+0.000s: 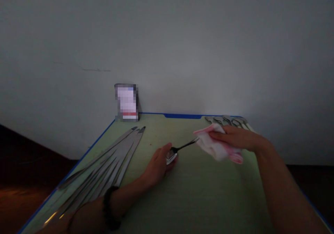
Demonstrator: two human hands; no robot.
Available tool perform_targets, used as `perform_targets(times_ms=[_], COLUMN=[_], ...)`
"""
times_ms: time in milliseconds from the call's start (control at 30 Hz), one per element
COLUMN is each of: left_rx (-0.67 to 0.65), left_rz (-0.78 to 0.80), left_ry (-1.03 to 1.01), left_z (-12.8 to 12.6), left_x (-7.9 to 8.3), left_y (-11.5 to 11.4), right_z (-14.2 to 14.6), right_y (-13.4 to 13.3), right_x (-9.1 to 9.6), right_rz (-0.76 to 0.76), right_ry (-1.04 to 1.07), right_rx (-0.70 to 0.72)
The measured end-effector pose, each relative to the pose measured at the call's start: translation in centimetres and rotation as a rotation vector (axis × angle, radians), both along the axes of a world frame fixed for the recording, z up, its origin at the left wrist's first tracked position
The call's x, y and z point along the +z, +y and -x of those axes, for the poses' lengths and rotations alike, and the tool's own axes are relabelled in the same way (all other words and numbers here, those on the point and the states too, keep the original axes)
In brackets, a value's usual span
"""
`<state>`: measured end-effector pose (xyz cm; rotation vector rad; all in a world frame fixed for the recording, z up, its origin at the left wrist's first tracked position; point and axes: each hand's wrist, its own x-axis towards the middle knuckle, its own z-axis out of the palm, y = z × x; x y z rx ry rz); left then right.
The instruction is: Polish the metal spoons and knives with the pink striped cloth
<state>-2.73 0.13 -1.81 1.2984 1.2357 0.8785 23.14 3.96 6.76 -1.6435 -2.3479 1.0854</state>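
A single view is taken from the person's head and is aimed forward and down across a green table (198,192). The left hand (156,166), closed on a spoon (182,147), is caught at close range near the middle of the frame. The right hand (236,136), clutching a cloth (217,149), is framed just right of that grip. Beyond the grip, the upper half is filled by a wall (182,35). Left of the grip, long metal strips (109,164) are seen running toward the lower left corner.
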Motion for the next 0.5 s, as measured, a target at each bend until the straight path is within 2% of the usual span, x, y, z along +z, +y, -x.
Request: perform_targets(times_ms=[67, 100, 133, 233, 267, 333, 400, 433, 500], left_rx=[0.001, 0.010, 0.025, 0.031, 0.013, -0.031, -0.069, -0.086, -0.134], left_rz=[0.097, 0.125, 0.138, 0.122, 0.115, 0.096, 0.051, 0.008, -0.117], left_ry=[-0.201, -0.292, -0.360, -0.417, -0.413, -0.360, -0.260, -0.200, -0.077], left_z=[-0.3, -0.4, -0.5, -0.6, -0.6, -0.4, -0.3, -0.2, 0.0], left_x=[0.1, 0.2, 0.3, 0.4, 0.3, 0.1, 0.0, 0.0, 0.2], left_y=[0.4, 0.5, 0.6, 0.5, 0.4, 0.2, -0.1, -0.2, -0.6], right_z=[-0.2, 0.0, 0.4, 2.3, 2.8, 3.4, 3.4, 3.3, 2.9], right_y=[0.2, 0.4, 0.4, 0.7, 0.8, 1.0, 1.0, 1.0, 0.5], right_x=[-0.5, -0.8, -1.1, -1.6, -1.7, -1.5, -1.0, -0.7, -0.1], right_rz=[-0.069, -0.091, -0.093, -0.008, -0.042, -0.144, -0.228, -0.221, -0.081], right_ry=[0.001, 0.003, 0.002, -0.001, 0.034, 0.120, 0.222, 0.276, 0.380], right_rx=[-0.088, -0.079, -0.047, 0.170, 0.200, 0.140, -0.027, -0.107, -0.166])
